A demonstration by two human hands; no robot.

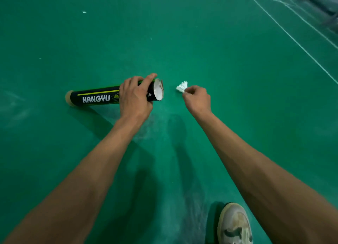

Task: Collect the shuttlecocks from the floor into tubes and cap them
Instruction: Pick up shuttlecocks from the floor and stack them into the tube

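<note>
Head view: nearest, the right hand (197,97) pinches a white shuttlecock (182,87), feathers pointing away toward the tube's open mouth just to its left. Left hand (135,97) wraps the black tube (97,97), long axis running leftward along the floor (219,51).

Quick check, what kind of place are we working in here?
Most likely an indoor badminton court: green sports floor with white court lines, a shuttlecock in the right hand, and a shuttle tube in the left hand.
</note>
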